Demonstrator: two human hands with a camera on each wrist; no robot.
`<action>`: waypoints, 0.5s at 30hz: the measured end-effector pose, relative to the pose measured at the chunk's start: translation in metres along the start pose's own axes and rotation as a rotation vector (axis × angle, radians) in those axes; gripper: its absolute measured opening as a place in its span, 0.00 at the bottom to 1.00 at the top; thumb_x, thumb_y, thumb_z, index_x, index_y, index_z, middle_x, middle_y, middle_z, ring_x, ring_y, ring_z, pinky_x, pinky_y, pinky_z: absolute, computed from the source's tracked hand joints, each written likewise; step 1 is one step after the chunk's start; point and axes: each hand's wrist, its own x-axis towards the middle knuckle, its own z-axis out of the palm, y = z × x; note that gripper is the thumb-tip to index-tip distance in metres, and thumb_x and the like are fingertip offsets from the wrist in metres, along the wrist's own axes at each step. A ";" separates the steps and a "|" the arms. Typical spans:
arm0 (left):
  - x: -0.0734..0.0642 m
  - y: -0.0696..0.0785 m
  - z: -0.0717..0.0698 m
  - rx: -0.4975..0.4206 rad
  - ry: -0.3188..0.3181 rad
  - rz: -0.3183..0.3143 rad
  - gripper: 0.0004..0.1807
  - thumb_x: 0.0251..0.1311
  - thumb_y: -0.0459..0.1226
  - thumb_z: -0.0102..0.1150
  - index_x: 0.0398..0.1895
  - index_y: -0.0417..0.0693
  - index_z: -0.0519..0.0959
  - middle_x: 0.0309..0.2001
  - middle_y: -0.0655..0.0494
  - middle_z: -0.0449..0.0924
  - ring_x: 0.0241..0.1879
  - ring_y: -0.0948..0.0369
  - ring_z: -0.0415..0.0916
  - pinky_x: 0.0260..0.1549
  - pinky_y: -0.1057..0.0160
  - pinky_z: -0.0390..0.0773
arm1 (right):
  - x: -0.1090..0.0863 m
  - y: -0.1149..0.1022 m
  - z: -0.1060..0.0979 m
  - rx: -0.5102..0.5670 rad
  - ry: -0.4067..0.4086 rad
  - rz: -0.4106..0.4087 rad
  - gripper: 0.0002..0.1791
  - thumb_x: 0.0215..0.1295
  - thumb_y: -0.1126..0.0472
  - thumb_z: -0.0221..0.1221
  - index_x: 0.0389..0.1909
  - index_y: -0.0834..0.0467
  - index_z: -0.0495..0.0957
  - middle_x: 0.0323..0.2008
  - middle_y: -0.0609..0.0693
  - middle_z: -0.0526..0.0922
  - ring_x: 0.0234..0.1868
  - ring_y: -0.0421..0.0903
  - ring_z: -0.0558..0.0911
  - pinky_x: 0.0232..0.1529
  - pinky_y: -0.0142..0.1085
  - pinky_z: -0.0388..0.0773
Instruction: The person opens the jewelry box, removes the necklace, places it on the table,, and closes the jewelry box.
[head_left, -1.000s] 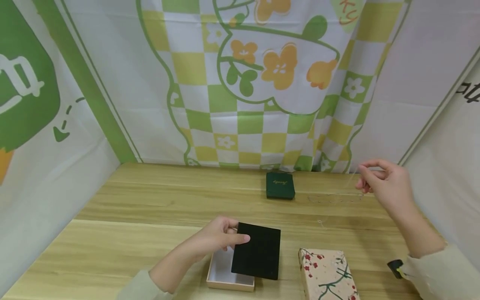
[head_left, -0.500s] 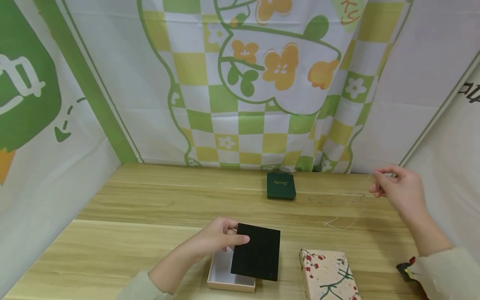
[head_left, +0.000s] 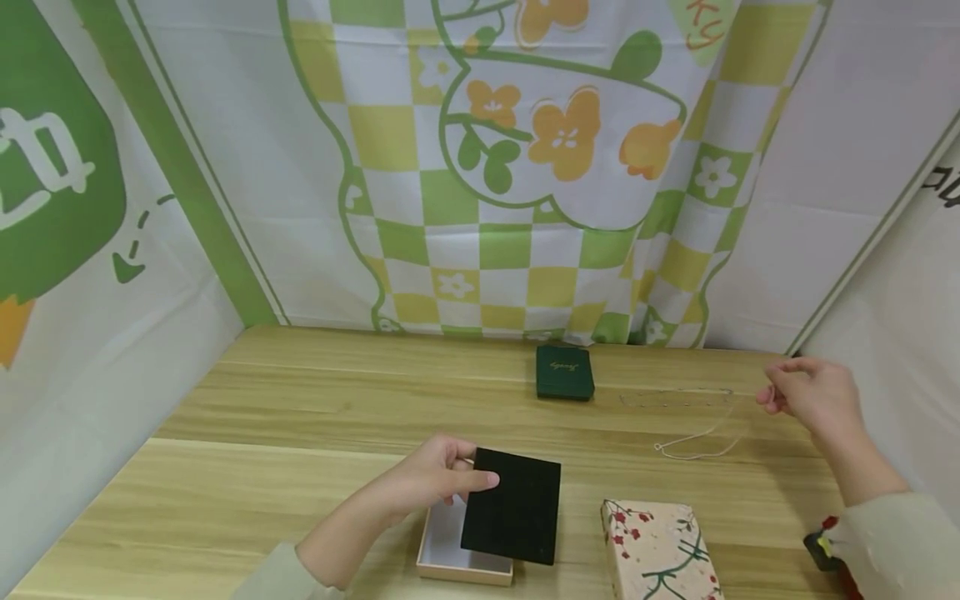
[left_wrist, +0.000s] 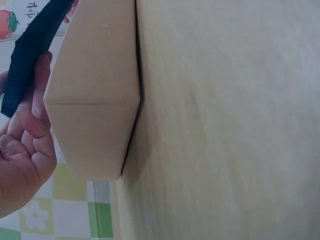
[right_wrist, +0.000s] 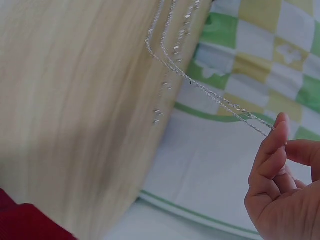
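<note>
My left hand (head_left: pixel 435 475) grips a thin black square pad (head_left: pixel 517 517) at its left edge, thumb on top. The pad is tilted over a shallow open box (head_left: pixel 465 573) with a pale inside, covering part of it. In the left wrist view, the pad shows edge-on beside the box's tan wall (left_wrist: pixel 95 55). Over at the right, my right hand (head_left: pixel 817 396) pinches a fine silver chain necklace (right_wrist: pixel 220 100) between thumb and fingertips. Its lower loop (head_left: pixel 693 457) lies on the table. Behind it a second, beaded silver chain (head_left: pixel 686 405) rests flat.
A small dark green box (head_left: pixel 564 372) with gold lettering stands near the back edge. At the front, a cream floral box lid (head_left: pixel 663 550) lies right of the open box. A black, red and yellow item (head_left: pixel 821 550) sits by the right sleeve. A patterned curtain (head_left: pixel 510 242) hangs behind the wooden table.
My right hand has moved right and down, and more of the pinched necklace now lies on the table. The left hand and black pad have stayed nearly still.
</note>
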 end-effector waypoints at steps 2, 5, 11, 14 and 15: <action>0.000 0.000 0.000 0.004 0.002 -0.003 0.26 0.64 0.39 0.62 0.17 0.51 0.54 0.13 0.64 0.54 0.21 0.64 0.60 0.25 0.67 0.66 | 0.003 0.005 0.000 0.001 -0.014 0.021 0.24 0.76 0.63 0.45 0.58 0.83 0.65 0.18 0.40 0.83 0.19 0.33 0.81 0.27 0.28 0.82; 0.000 0.000 -0.001 0.012 0.003 -0.009 0.26 0.64 0.40 0.62 0.18 0.51 0.55 0.13 0.64 0.54 0.21 0.64 0.61 0.25 0.66 0.67 | 0.010 0.016 0.000 0.015 -0.043 0.071 0.24 0.75 0.65 0.45 0.57 0.84 0.63 0.18 0.41 0.83 0.19 0.34 0.81 0.27 0.28 0.82; 0.001 -0.001 -0.003 0.018 -0.010 -0.021 0.25 0.64 0.41 0.62 0.18 0.51 0.56 0.13 0.65 0.55 0.22 0.64 0.61 0.27 0.65 0.67 | 0.022 0.045 -0.004 0.040 -0.093 0.188 0.21 0.73 0.67 0.45 0.53 0.85 0.64 0.15 0.42 0.83 0.17 0.35 0.83 0.26 0.28 0.82; -0.001 -0.002 -0.003 0.022 -0.011 -0.021 0.25 0.64 0.41 0.62 0.18 0.51 0.56 0.13 0.65 0.55 0.22 0.63 0.62 0.28 0.65 0.68 | 0.025 0.059 -0.005 0.049 -0.105 0.201 0.20 0.71 0.68 0.45 0.51 0.85 0.65 0.14 0.42 0.82 0.16 0.35 0.82 0.24 0.28 0.81; -0.001 -0.002 -0.003 0.024 -0.009 -0.023 0.25 0.64 0.41 0.62 0.18 0.51 0.57 0.13 0.65 0.55 0.22 0.63 0.63 0.28 0.65 0.68 | 0.025 0.063 -0.005 0.041 -0.111 0.197 0.19 0.70 0.69 0.45 0.50 0.85 0.65 0.13 0.41 0.82 0.16 0.35 0.82 0.24 0.28 0.81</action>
